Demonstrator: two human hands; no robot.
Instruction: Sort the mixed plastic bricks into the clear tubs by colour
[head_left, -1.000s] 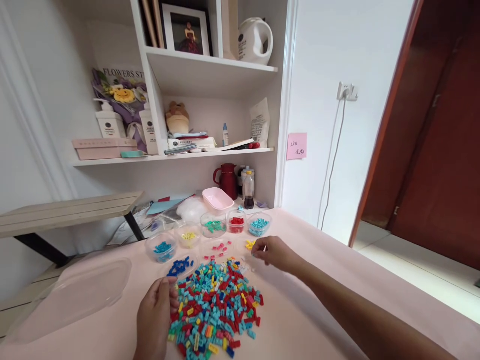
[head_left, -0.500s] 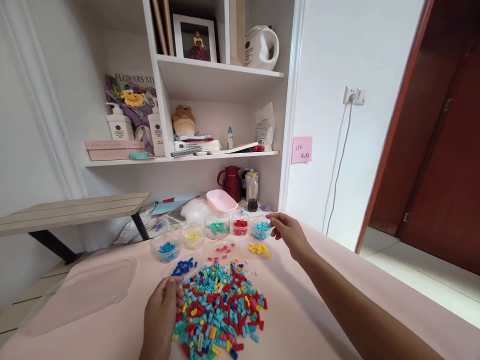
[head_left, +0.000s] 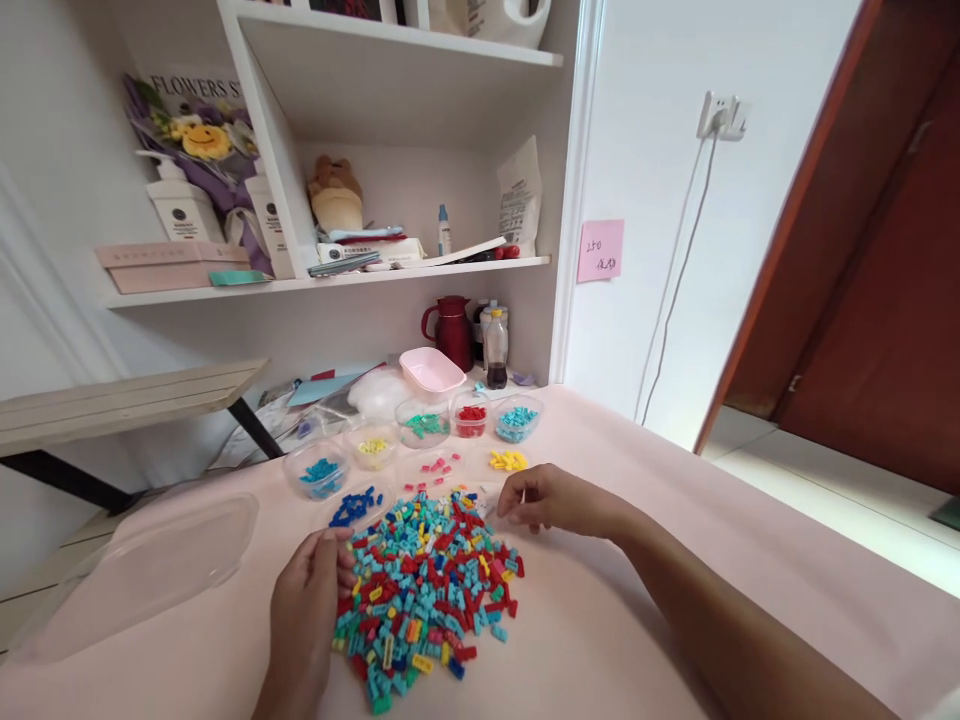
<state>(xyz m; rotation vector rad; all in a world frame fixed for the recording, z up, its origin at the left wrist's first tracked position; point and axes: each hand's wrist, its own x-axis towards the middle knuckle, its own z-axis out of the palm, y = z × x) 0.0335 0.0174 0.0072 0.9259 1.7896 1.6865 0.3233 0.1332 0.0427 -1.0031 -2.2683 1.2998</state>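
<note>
- Turquoise, red, blue and yellow bricks [head_left: 431, 590] are lying heaped at the lower centre of the frame, the top layer hiding those beneath.
- At the heap's left edge, the left hand [head_left: 307, 590] is resting with fingers loosely curled; whether they are holding anything, I cannot tell.
- Near the heap's upper right, the right hand [head_left: 559, 500] is bending its fingers towards the thumb, nearly together; any brick between them is too hidden to tell.
- Clear tubs [head_left: 295, 476] of single-coloured bricks are standing above the heap, their rims blending into the pink table [head_left: 592, 650].
- At the left, a clear plastic piece [head_left: 150, 570] is lying flat, its outline faint.
- White shelves [head_left: 405, 70] are filling the upper left and centre; the top edge is cutting off a white jug [head_left: 517, 20].
- Dark red doors [head_left: 885, 280] are running out of the right edge.
</note>
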